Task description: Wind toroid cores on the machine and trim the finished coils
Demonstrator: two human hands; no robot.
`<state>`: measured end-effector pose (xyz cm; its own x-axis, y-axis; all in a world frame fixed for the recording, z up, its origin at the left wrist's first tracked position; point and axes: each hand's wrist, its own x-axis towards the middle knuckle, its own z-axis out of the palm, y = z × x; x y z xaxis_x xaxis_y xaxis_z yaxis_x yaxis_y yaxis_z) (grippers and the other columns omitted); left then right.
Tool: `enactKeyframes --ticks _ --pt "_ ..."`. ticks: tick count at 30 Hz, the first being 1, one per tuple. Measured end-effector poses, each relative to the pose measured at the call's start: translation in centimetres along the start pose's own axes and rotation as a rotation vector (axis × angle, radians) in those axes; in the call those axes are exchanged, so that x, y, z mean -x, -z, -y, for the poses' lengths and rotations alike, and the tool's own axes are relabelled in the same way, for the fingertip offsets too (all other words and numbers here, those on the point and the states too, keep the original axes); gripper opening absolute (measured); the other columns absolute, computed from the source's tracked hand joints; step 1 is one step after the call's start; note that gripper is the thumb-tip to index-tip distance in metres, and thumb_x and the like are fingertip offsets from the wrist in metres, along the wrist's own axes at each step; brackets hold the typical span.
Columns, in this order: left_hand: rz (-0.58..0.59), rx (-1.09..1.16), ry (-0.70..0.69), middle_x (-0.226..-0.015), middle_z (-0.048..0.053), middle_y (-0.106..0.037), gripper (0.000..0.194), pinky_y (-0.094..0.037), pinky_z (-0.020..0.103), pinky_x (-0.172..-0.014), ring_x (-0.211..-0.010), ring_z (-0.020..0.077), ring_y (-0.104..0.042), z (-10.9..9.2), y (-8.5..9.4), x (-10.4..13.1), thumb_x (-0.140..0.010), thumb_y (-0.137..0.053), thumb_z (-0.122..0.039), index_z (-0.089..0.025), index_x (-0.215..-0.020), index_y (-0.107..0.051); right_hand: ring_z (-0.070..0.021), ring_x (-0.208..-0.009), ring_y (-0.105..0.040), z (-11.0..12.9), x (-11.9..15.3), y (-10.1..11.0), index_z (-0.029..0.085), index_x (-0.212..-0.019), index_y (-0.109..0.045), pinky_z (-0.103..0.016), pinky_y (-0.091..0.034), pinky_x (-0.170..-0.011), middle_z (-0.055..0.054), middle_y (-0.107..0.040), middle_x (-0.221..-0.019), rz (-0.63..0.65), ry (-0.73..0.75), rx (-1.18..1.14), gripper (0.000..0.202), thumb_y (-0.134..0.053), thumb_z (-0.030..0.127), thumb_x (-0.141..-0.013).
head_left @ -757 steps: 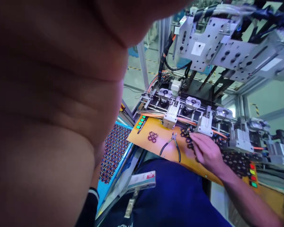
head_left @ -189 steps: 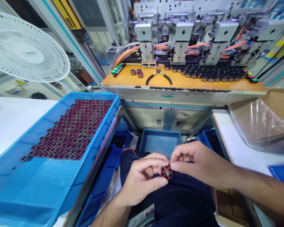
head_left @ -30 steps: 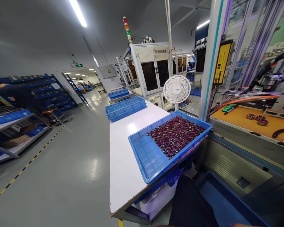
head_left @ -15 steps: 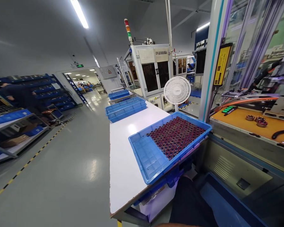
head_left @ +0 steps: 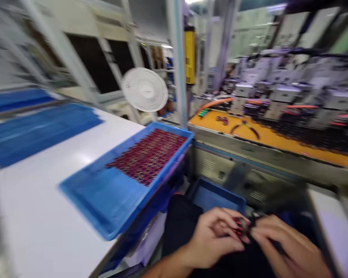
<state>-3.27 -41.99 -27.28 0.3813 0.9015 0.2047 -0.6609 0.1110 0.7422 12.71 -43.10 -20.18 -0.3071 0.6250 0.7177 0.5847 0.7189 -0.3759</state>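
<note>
My left hand (head_left: pixel 217 235) is closed around a small round part (head_left: pixel 241 226), dark with red bits, above my lap. Beside it my right hand (head_left: pixel 284 241) has its fingers bent towards the part; blur hides whether they grip anything. To the left, a blue tray (head_left: pixel 104 227) rests on the white table, its far part filled with many small red and dark pieces (head_left: pixel 153 154).
A white fan (head_left: pixel 145 89) stands behind the tray. More blue trays (head_left: pixel 40 129) are at the far left of the white table (head_left: pixel 46 216). On the machine's orange bench (head_left: pixel 210 117) lie pliers (head_left: pixel 251 129) and small round parts. A blue bin (head_left: pixel 217 197) sits below.
The view has swung right and down. Both hands have come into view, the left with a small part in it. The tray now appears further left.
</note>
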Motion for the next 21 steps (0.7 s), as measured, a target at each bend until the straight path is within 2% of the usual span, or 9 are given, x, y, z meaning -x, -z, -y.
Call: enactKeyframes --ticks 2,4,7,9,12,14,18,21 --pt "-0.062 -0.058 -0.083 -0.099 0.003 -0.076 0.032 -0.057 0.024 -0.076 -0.081 0.0119 -0.072 -1.4 -0.4 -0.3 -0.067 -0.087 -0.014 -0.015 -0.069 -0.054 -0.0083 -0.063 -0.062 0.2 0.2 0.5 0.018 -0.085 -0.063 -0.017 -0.05 -0.06 0.001 -0.065 -0.072 0.044 -0.059 -0.055 0.014 -0.056 0.013 -0.095" --pt "-0.082 -0.141 -0.155 -0.092 0.001 -0.078 0.033 -0.056 0.019 -0.075 -0.081 0.01 -0.071 -2.1 -0.4 -0.9 -0.07 -0.085 -0.014 -0.016 -0.065 -0.052 -0.0092 -0.061 -0.06 0.2 0.2 0.1 0.017 -0.083 -0.061 -0.019 -0.048 -0.059 0.0 -0.063 -0.069 -0.002 -0.142 -0.147 0.013 -0.057 0.009 -0.092" --pt "-0.087 -0.213 -0.216 -0.088 -0.001 -0.078 0.026 -0.058 0.019 -0.077 -0.082 0.0104 -0.073 -1.9 -0.5 -1.2 -0.071 -0.083 -0.011 -0.019 -0.076 -0.059 -0.0096 -0.062 -0.058 0.5 0.3 -0.7 0.016 -0.078 -0.062 -0.019 -0.046 -0.059 0.0 -0.061 -0.068 -0.088 -0.314 -0.252 0.013 -0.059 0.01 -0.09" --pt "-0.088 -0.222 -0.223 -0.09 -0.003 -0.078 0.03 -0.06 0.024 -0.082 -0.088 0.013 -0.074 -1.6 -0.6 -1.2 -0.071 -0.082 -0.009 -0.024 -0.089 -0.064 -0.0088 -0.06 -0.055 0.8 0.5 -0.9 0.016 -0.074 -0.062 -0.018 -0.044 -0.057 0.0 -0.059 -0.067 -0.088 -0.49 -0.369 0.015 -0.061 0.014 -0.088" --pt "-0.087 -0.249 -0.213 -0.102 -0.002 -0.078 0.039 -0.06 0.025 -0.086 -0.095 0.0158 -0.075 -1.3 -0.3 -1.2 -0.072 -0.081 -0.007 -0.029 -0.103 -0.069 -0.0074 -0.054 -0.05 1.0 1.0 -1.0 0.015 -0.072 -0.061 -0.018 -0.041 -0.052 0.002 -0.055 -0.064 0.023 -0.797 -0.683 0.017 -0.064 0.023 -0.087" --pt "-0.073 -0.286 -0.199 -0.112 0.002 -0.076 0.038 -0.06 0.024 -0.086 -0.097 0.0173 -0.075 -1.2 -0.1 -1.3 -0.073 -0.081 -0.007 -0.028 -0.103 -0.072 -0.007 -0.052 -0.048 0.8 1.4 -1.0 0.015 -0.072 -0.06 -0.018 -0.041 -0.051 0.003 -0.054 -0.061 0.085 -0.933 -0.891 0.022 -0.067 0.029 -0.086" --pt "-0.038 -0.295 -0.177 -0.111 0.003 -0.077 0.03 -0.061 0.024 -0.086 -0.098 0.0185 -0.075 -1.1 0.4 -1.4 -0.073 -0.081 -0.009 -0.026 -0.097 -0.076 -0.006 -0.05 -0.047 0.1 2.1 -1.5 0.014 -0.07 -0.057 -0.017 -0.04 -0.05 0.003 -0.052 -0.057 0.085 -1.038 -1.086 0.033 -0.074 0.039 -0.083" --pt "-0.008 -0.285 -0.193 -0.107 0.002 -0.079 0.028 -0.059 0.029 -0.093 -0.105 0.0195 -0.073 -0.9 0.5 -1.4 -0.073 -0.082 -0.014 -0.028 -0.097 -0.076 -0.0058 -0.051 -0.05 -0.5 2.6 -2.0 0.013 -0.08 -0.06 -0.017 -0.042 -0.049 0.002 -0.056 -0.066 0.115 -1.043 -1.179 0.033 -0.078 0.04 -0.08"
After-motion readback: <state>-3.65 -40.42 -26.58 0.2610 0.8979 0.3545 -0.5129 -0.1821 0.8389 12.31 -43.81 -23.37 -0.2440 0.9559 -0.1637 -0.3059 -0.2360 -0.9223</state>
